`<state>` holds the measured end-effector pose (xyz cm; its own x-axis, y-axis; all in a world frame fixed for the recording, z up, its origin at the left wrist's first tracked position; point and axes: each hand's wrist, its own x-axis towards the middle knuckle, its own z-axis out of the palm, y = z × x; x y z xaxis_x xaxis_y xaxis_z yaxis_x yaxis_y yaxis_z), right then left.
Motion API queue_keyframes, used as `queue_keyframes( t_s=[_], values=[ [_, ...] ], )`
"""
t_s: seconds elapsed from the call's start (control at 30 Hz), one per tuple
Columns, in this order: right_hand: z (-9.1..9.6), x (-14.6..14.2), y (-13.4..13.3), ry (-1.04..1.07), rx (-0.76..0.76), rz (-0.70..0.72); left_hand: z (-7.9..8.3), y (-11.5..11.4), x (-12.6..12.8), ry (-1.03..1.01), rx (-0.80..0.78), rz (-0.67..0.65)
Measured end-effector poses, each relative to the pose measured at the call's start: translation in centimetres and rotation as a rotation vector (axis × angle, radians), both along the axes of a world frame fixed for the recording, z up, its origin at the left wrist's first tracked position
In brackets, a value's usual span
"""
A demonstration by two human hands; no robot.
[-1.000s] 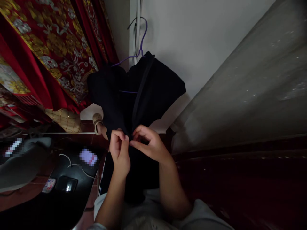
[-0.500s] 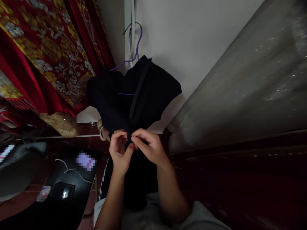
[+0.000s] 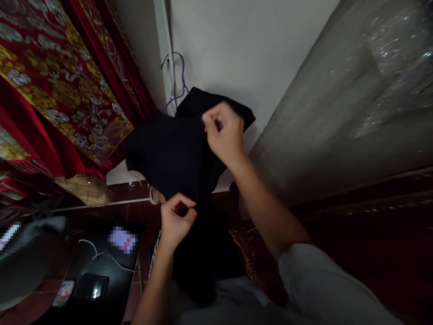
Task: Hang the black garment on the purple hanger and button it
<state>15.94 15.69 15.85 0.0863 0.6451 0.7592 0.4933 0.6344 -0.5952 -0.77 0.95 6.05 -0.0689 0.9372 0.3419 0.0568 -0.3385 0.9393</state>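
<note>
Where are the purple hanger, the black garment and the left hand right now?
purple hanger [image 3: 183,77]: head view, on the curve of its hook.
black garment [image 3: 169,153]: head view, on the front cloth below the shoulder.
left hand [image 3: 176,221]: head view, on the middle of the hand.

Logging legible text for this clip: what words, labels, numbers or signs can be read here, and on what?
Nothing can be read.
Too small: colourful print on the card on the desk.
Too small: white marks along the garment.
Blurred out: desk patch and left-edge patch.
</note>
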Motion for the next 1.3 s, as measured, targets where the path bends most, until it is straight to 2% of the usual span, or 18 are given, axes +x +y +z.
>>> queue_keyframes(
  t_s=[0.07, 0.13, 0.23, 0.3, 0.4, 0.5, 0.6, 0.77, 0.9, 1.0, 1.07, 1.13, 1.2, 1.27, 1.3],
  values=[
    [2.7, 1.3, 2.3, -0.032, 0.038, -0.075, 0.5, 0.0, -0.2, 0.178, 0.055, -0.057],
    [4.5, 2.1, 3.3, -0.047, 0.063, -0.088, 1.8, 0.5, -0.7, 0.356, 0.137, -0.136],
    [5.1, 1.8, 3.0, -0.023, 0.044, -0.033, 4.9, 2.6, -1.3, 0.567, 0.285, -0.243],
    [4.6, 1.0, 2.3, 0.025, -0.012, 0.028, 7.5, 5.1, -1.5, 0.592, 0.421, -0.19],
    [4.0, -0.4, 1.7, 0.158, -0.202, 0.158, 11.2, 10.2, -1.2, 0.551, 0.606, 0.009],
    [4.1, -1.4, 1.5, 0.359, -0.453, 0.316, 13.1, 15.0, -0.7, 0.664, 0.684, 0.091],
    [4.0, -2.1, 1.5, 0.557, -0.595, 0.409, 13.1, 17.3, -0.5, 0.752, 0.643, 0.107],
    [1.2, -3.2, 1.4, 0.72, -0.765, 0.44, 12.4, 16.5, -0.8, 0.822, 0.556, 0.104],
    [0.2, -3.9, 0.7, 0.757, -0.655, 0.449, 12.8, 15.4, -1.4, 0.949, 0.533, 0.08],
    [0.3, -4.5, 0.8, 0.706, -0.548, 0.426, 13.8, 14.8, -1.3, 0.992, 0.559, 0.05],
    [-0.5, -4.9, 1.5, 0.651, -0.552, 0.377, 14.7, 14.7, -1.2, 0.969, 0.619, 0.06],
    [-2.3, -5.1, 2.2, 0.553, -0.609, 0.295, 15.6, 14.9, -1.9, 0.855, 0.726, 0.169],
    [-4.7, -4.7, 2.6, 0.429, -0.665, 0.2, 15.8, 15.4, -4.2, 0.656, 0.812, 0.376],
    [-7.0, -3.5, 2.1, 0.325, -0.675, 0.14, 14.7, 15.8, -8.0, 0.463, 0.776, 0.579],
    [-7.8, -2.5, 1.6, 0.28, -0.67, 0.148, 13.6, 15.8, -10.3, 0.423, 0.682, 0.615]
  ],
)
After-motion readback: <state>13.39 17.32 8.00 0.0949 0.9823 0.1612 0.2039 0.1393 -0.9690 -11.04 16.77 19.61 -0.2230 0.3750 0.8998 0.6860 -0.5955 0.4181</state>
